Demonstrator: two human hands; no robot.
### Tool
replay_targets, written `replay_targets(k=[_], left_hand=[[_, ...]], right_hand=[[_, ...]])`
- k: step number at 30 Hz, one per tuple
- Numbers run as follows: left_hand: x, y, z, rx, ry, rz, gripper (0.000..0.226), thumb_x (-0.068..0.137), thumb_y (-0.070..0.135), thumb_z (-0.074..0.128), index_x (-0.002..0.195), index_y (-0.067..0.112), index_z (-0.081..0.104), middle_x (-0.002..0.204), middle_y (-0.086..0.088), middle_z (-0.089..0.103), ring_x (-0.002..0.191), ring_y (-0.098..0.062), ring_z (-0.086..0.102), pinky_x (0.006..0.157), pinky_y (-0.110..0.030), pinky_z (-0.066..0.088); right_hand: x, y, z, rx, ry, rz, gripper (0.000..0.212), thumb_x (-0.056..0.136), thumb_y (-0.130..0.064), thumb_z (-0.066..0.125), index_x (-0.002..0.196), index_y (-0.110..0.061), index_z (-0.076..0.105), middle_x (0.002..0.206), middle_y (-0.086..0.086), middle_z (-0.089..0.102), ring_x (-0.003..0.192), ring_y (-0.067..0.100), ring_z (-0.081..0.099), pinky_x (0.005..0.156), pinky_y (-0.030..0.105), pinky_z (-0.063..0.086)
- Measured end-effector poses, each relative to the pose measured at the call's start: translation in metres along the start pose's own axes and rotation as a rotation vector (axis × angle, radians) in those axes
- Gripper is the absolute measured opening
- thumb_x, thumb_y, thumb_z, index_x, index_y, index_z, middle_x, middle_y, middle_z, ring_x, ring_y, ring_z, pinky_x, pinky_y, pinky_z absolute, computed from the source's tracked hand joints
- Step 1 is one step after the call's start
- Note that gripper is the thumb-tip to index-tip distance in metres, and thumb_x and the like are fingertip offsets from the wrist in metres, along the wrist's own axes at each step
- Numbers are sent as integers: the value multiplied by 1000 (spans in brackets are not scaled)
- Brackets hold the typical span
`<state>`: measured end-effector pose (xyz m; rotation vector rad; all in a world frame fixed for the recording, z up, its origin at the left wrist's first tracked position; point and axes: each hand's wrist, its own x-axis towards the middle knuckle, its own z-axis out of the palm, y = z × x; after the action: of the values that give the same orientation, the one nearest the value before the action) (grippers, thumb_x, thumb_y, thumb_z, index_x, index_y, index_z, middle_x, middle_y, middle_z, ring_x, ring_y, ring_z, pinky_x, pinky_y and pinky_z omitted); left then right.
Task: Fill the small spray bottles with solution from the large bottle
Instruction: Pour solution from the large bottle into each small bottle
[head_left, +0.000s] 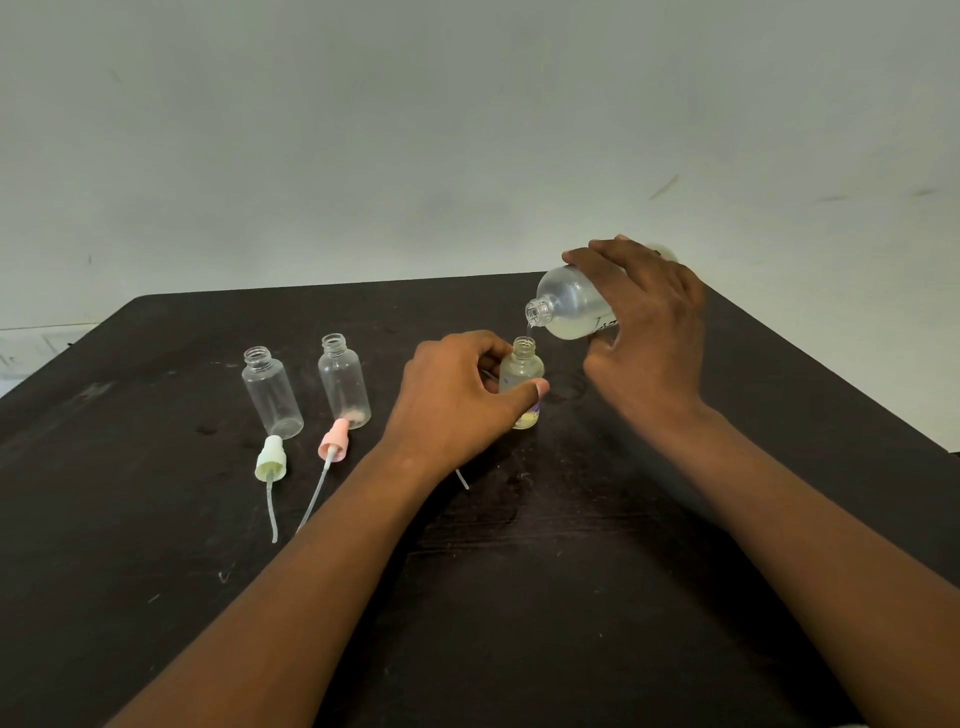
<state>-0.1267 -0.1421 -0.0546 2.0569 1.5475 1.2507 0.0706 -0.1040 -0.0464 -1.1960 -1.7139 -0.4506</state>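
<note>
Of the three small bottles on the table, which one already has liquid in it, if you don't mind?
The rightmost small bottle, held by the left hand under the tilted large bottle. The other two small bottles, standing further left, look empty.

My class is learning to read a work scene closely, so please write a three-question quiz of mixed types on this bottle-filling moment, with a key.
1. True or false: the large bottle stands upright on the table.
2. Which hand steadies the small bottle being filled? A) left hand B) right hand C) neither
3. How many small bottles stand open and empty, and what lies in front of them?

Key
1. False: the right hand holds it tilted, neck down, over the small bottle.
2. A
3. Two: one empty bottle, another empty bottle; a green spray cap and a pink spray cap.
</note>
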Motion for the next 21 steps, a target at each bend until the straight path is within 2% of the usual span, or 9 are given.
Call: replay_targets(k=[21], left_hand=[[0,1,-1,10,16,18,37,80,47,87,109,24,79,86,16,74,75,1,68,79,-28,62]], right_hand=[[0,-1,-1,-8,2,-1,82,61,7,66,136,-25,65,141,0,64,139,24,55,112,48,36]])
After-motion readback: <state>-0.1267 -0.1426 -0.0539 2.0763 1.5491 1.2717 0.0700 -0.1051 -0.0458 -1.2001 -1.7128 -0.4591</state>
